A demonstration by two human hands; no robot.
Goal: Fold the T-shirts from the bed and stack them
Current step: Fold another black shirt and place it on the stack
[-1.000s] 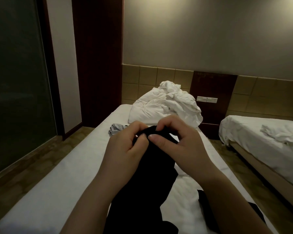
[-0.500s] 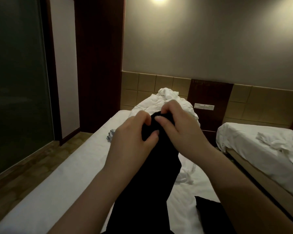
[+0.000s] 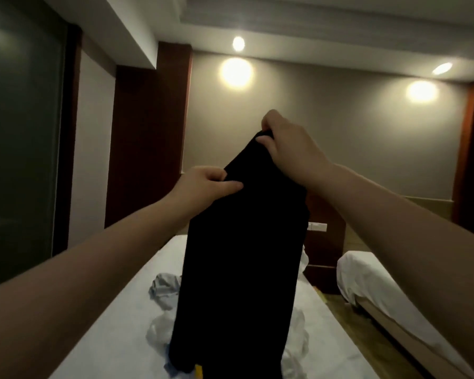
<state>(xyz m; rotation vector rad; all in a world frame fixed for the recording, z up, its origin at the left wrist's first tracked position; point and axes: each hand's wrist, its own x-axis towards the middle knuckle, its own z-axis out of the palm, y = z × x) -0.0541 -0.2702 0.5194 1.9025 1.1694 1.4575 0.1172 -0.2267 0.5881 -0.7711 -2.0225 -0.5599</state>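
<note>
A black shirt [image 3: 238, 255] is held up in the air over the bed [image 3: 107, 337], hanging down long and narrow. Its top corner is pinched by the right hand [image 3: 288, 149], thumb on the near side. A bit lower, the left edge is gripped by the left hand [image 3: 208, 184], thumb pressed flat on the front of the fabric. The bottom end is cut off by the frame. A crumpled grey garment [image 3: 164, 289] is seen on the sheet just left of the hanging shirt, with white clothes [image 3: 158, 330] bunched nearer. A second bed [image 3: 372, 283] is off to the right, well apart.
</note>
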